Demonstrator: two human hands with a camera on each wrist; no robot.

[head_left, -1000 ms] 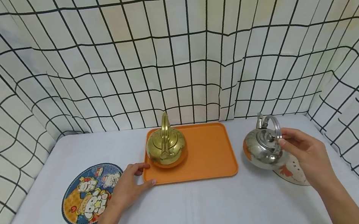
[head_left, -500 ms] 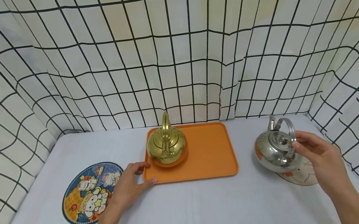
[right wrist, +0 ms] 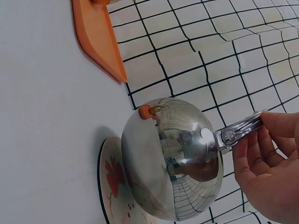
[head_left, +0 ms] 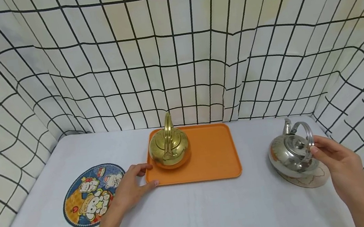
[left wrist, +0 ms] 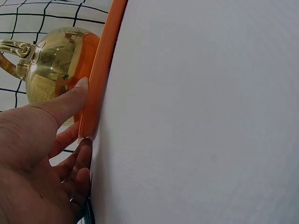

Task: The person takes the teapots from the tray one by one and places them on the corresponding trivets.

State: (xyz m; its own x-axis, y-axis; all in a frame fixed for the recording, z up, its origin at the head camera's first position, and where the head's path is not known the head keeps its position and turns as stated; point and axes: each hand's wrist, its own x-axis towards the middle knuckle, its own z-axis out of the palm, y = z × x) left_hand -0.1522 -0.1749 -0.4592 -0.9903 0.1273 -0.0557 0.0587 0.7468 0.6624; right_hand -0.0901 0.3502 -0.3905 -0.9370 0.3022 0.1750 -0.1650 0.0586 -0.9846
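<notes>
My right hand (head_left: 343, 166) grips the handle of a silver kettle (head_left: 283, 155) at the right of the table. In the right wrist view, thumb and fingers close round the handle, and the kettle (right wrist: 187, 140) is over a round pale mat (right wrist: 114, 186) with a red print. Whether its base touches the mat I cannot tell. At the middle, my left hand (head_left: 130, 190) holds the near left corner of an orange tray (head_left: 213, 151) between thumb and forefinger. A gold kettle (head_left: 168, 148) stands on the tray's left half, its handle upright.
A round blue mat (head_left: 92, 197) with cartoon animals lies at the left, partly behind my left forearm. White cloth covers the table (head_left: 203, 215). Pale walls with a black grid (head_left: 173, 52) enclose the back and sides.
My right hand has carried the silver kettle right and slightly nearer, so it now covers more of the pale mat. My left hand, the tray and the gold kettle have stayed put.
</notes>
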